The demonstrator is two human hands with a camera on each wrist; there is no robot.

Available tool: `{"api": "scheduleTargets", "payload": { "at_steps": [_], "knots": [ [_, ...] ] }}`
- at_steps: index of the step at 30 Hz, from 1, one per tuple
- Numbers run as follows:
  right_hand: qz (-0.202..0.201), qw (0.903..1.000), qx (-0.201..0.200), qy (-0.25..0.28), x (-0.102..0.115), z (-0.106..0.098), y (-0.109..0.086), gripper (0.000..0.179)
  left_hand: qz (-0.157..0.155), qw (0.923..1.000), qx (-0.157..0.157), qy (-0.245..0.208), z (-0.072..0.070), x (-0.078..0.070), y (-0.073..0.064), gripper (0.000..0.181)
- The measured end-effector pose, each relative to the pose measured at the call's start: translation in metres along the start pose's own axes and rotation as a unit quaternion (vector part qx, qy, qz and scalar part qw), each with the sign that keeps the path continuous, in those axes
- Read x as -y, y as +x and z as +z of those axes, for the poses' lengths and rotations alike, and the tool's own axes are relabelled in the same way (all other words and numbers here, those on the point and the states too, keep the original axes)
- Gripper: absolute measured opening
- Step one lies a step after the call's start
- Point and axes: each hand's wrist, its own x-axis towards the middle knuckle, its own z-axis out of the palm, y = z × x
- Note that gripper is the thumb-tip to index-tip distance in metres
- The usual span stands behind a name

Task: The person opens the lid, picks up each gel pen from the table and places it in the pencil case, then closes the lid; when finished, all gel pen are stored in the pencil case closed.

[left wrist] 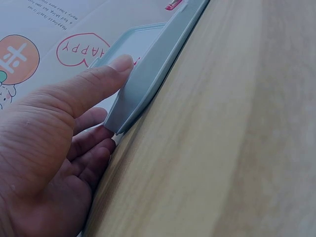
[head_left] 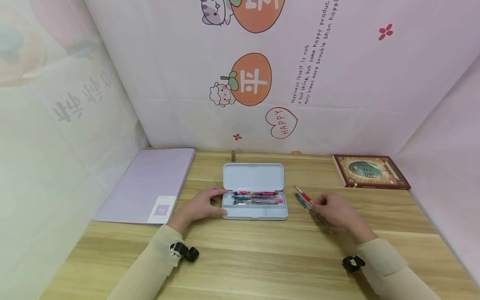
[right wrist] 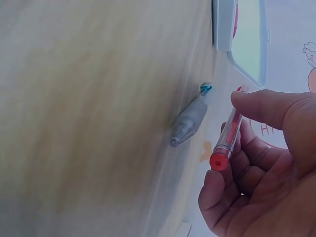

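Observation:
A pale blue pencil case (head_left: 243,212) lies with its lid (head_left: 253,177) raised, several pens (head_left: 258,201) in its long rear compartment. At its left end my left hand (head_left: 200,204) grips it, thumb on the front rim and fingers round the side, as the left wrist view also shows. To the right of the case, my right hand (head_left: 336,209) pinches a clear pen with red parts (right wrist: 230,132) between thumb and fingers. Beneath that hand, a pen with a teal end and grey grip (right wrist: 190,119) lies on the wooden table, apart from the fingers.
A lilac folder (head_left: 150,179) with a white label is at the left. Toward the back right lies a dark red box or book (head_left: 371,171) with a picture cover. Printed white cloth (head_left: 180,104) hangs behind and along both sides of the table (head_left: 258,262).

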Motion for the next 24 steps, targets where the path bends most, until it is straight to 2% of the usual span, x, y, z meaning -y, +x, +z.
{"api": "scheduleTargets", "payload": {
  "at_steps": [5, 13, 24],
  "knots": [
    [-0.003, 0.9999, -0.002, 0.015, 0.004, -0.002, 0.001, 0.027, -0.003, 1.0000, 0.001, -0.008, 0.000, -0.002, 0.000, 0.076],
    [-0.034, 0.9989, -0.008, 0.031, 0.010, 0.001, 0.007, 0.025, -0.008, 0.9999, -0.001, -0.009, 0.000, 0.000, 0.000, 0.076],
    [-0.066, 0.9962, 0.003, 0.057, 0.033, 0.012, 0.018, 0.016, -0.005, 1.0000, 0.001, -0.003, -0.001, 0.001, 0.001, 0.077]
  ]
}}
